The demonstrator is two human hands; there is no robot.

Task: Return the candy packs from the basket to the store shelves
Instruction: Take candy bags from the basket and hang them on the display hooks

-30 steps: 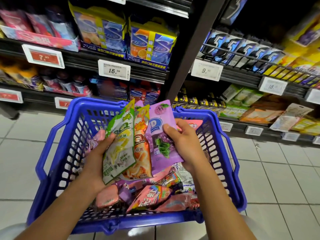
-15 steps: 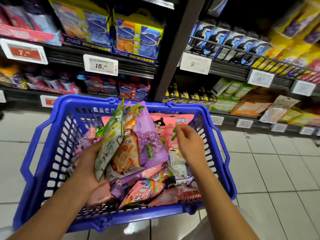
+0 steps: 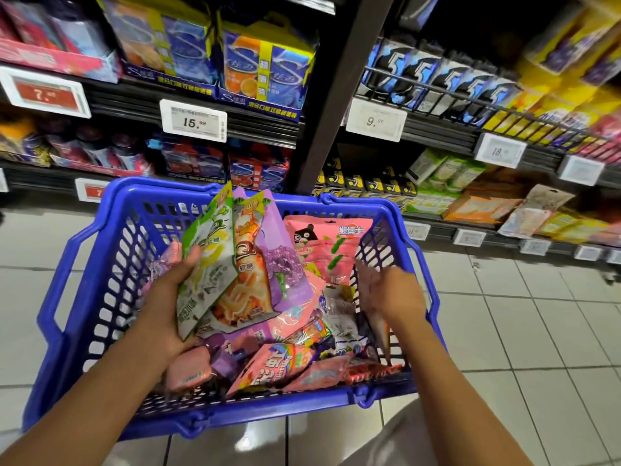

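**Sorting a fan of candy packs over the basket**

Nearest the person, loose candy packs (image 3: 268, 364) lie heaped along the near edge and middle of the blue basket (image 3: 80, 297), pink and purple wrappers overlapping so that none sits flat. Above that heap the left hand (image 3: 168, 297) grips a fan of three upright pouches: a green pack (image 3: 208, 260) in front, an orange pack (image 3: 248, 264) behind it, and a purple pack (image 3: 282, 260) at the back, all gripped at their lower ends with the thumb across the green one. The right hand (image 3: 389, 290) is over the right side of the basket, blurred; its fingers look spread and loose and seem to hold nothing, though the blur leaves that uncertain. Against the far wall of the basket a pink pack (image 3: 329, 243) with a bear face leans upright.

Beyond the far rim stand the store shelves (image 3: 235, 119), with boxed gum above price tags (image 3: 193, 121) and, to the right of the dark upright post (image 3: 336, 105), rows of small packs and flat pouches.

The step in hand looks like gathering matching pouches before shelving. To do it well, I would keep the fan pinched low so the faces stay readable, lift the next pouch by its top edge rather than dig through the heap, and match each print to the shelf stock before reaching out.
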